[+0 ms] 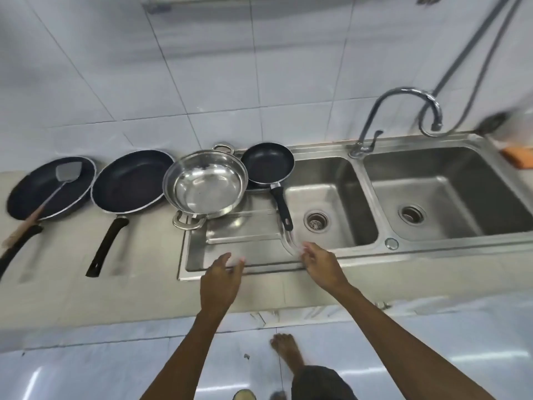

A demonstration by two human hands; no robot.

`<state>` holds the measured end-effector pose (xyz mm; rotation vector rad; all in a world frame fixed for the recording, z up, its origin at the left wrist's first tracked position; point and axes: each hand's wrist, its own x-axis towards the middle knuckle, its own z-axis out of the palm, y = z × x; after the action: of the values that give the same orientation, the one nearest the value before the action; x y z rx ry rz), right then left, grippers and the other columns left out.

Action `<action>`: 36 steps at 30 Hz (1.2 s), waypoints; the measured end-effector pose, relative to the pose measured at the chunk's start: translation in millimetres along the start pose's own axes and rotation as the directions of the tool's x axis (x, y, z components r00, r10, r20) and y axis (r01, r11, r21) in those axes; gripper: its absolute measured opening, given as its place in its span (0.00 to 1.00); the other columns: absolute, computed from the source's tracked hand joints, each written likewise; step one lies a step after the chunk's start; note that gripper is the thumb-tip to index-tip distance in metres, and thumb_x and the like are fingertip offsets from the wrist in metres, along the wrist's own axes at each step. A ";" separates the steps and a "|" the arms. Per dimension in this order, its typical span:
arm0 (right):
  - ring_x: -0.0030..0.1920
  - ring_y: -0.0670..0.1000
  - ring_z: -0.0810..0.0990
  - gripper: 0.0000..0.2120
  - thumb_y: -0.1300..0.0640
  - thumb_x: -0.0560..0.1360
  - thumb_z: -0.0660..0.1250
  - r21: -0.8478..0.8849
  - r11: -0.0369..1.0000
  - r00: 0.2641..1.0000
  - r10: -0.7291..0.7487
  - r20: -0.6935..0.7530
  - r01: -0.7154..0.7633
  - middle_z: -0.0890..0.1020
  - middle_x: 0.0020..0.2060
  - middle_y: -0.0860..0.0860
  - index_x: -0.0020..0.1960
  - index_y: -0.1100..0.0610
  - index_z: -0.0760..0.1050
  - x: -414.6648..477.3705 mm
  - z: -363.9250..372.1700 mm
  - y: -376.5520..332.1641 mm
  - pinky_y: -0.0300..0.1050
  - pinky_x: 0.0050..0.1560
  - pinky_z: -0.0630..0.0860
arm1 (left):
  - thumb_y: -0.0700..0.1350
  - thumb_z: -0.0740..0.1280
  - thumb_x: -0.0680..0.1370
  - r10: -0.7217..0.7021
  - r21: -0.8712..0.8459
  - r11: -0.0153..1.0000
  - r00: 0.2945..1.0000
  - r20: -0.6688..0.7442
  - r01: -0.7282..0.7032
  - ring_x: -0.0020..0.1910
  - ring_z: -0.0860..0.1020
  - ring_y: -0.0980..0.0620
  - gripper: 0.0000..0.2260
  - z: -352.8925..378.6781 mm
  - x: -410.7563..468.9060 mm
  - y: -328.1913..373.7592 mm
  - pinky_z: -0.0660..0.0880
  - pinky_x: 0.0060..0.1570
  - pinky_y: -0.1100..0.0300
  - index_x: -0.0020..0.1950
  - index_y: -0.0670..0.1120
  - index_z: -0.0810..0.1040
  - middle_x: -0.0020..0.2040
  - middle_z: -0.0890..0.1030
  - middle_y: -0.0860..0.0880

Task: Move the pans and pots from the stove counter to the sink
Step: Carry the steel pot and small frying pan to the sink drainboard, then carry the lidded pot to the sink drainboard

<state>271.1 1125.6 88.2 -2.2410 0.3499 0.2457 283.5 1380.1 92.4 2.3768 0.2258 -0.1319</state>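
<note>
Four pieces of cookware stand in a row along the counter. At the far left is a black frying pan (43,192) with a spatula (62,180) resting in it. Beside it lies a large black pan (132,181), its handle pointing toward me. A shiny steel two-handled pot (206,187) sits at the drainboard's left edge. A small black pan (268,164) rests at the back of the drainboard, its handle reaching toward the left sink basin (331,203). My left hand (220,281) and my right hand (321,265) hover over the drainboard's front edge, fingers apart, holding nothing.
The steel double sink has a second basin (450,197) at the right and a curved faucet (403,116) behind the divider. An orange sponge (517,157) lies at the far right rim. Tiled wall stands behind. My bare foot (288,350) is on the glossy floor below.
</note>
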 end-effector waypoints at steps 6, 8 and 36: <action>0.68 0.63 0.76 0.24 0.51 0.79 0.67 -0.510 0.839 0.957 -0.273 -0.097 0.188 0.79 0.68 0.59 0.72 0.59 0.74 -95.9 -19.1 37.3 0.60 0.67 0.73 | 0.58 0.70 0.76 0.470 0.402 0.772 0.868 0.159 -0.492 0.63 0.80 0.41 0.27 45.6 -75.9 35.6 0.74 0.62 0.43 0.66 0.39 0.79 0.63 0.83 0.40; 0.67 0.65 0.78 0.25 0.49 0.78 0.69 -0.592 0.791 0.948 -0.286 -0.137 0.153 0.80 0.67 0.59 0.72 0.58 0.75 -124.6 -36.5 57.5 0.64 0.65 0.75 | 0.60 0.67 0.77 0.551 0.422 0.679 0.797 0.247 -0.601 0.67 0.78 0.42 0.28 64.9 -98.6 57.1 0.71 0.66 0.43 0.68 0.40 0.78 0.67 0.81 0.41; 0.74 0.62 0.71 0.35 0.36 0.81 0.43 -0.349 0.718 0.689 0.246 -0.682 -0.602 0.74 0.73 0.56 0.77 0.54 0.69 -435.8 -476.0 468.7 0.64 0.72 0.68 | 0.70 0.45 0.79 0.816 0.007 0.079 0.069 0.573 -0.997 0.78 0.66 0.45 0.37 484.4 -467.7 530.9 0.58 0.77 0.41 0.78 0.48 0.68 0.78 0.69 0.46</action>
<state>-266.4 543.6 180.2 -2.7415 1.3471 -0.1560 -83.1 608.8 170.3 2.2520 -1.8333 -0.0565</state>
